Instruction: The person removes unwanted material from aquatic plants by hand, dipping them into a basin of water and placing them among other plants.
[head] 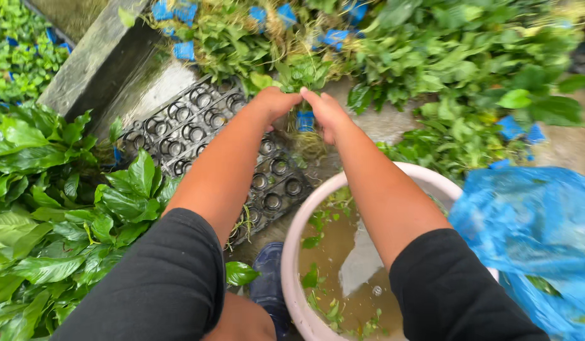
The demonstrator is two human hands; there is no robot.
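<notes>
Both hands — left hand [273, 101], right hand [324, 112] — pinch closed on a leafy green cutting [302, 74]. Below lies a black, ring-celled plastic seedling tray [198, 126] — its near edge meets a smooth, round pink basin [292, 246] of murky water.

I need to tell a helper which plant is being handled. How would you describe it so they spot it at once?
Start at the pale round basin of murky water, then go up past the black cell tray. Above it, the left hand and right hand meet on a small green-leaved plant bunch. Unlike its neighbours, it hangs free, roots and blue wrap dangling.
</notes>
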